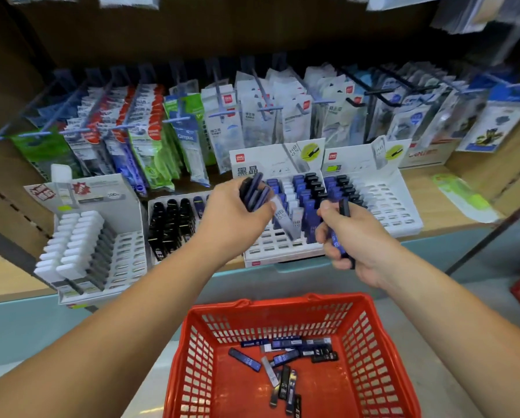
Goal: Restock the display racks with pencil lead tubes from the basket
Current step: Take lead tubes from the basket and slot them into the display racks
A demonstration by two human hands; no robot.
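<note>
Wooden shelf [451, 203] ahead — my left hand [237, 215] grips a bundle of lead tubes [254, 190] over the white rack [278, 244], my right hand [353, 239] clutches more — others lie in the red basket [370, 342]

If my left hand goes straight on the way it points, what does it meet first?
Likely the blue tubes standing in the middle white rack, just beyond the left hand; depth is unclear.
</note>
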